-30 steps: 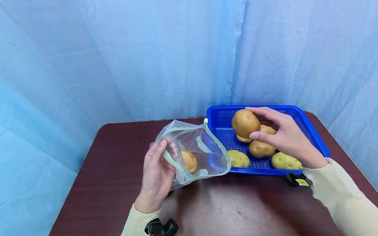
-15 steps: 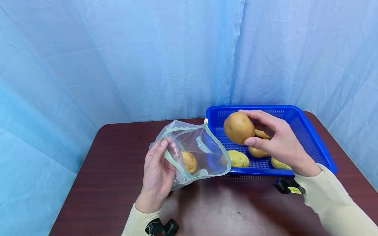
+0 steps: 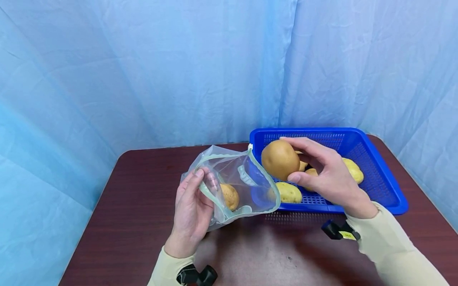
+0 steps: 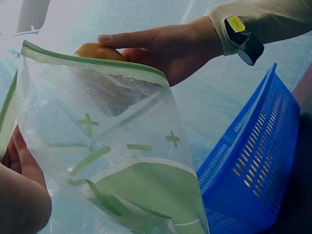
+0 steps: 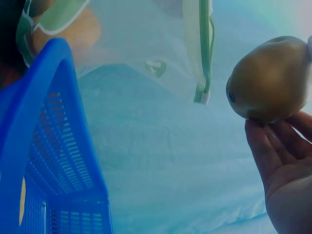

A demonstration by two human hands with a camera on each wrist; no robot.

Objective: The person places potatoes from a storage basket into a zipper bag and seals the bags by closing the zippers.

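Holding potato [image 3: 280, 159] in curled right hand [image 3: 327, 174] at bag [image 3: 236, 184] mouth; left hand [image 3: 191, 210] pinches the rim. Best keep mouth wide, lower potato past zipper edge before release.

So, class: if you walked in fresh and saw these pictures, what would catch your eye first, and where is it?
First, the large brown potato gripped in the right hand, held in the air just beside the mouth of the clear zip bag. The left hand holds that bag open; one potato inside it shows through. Behind, the bright blue basket on the dark table holds more potatoes.
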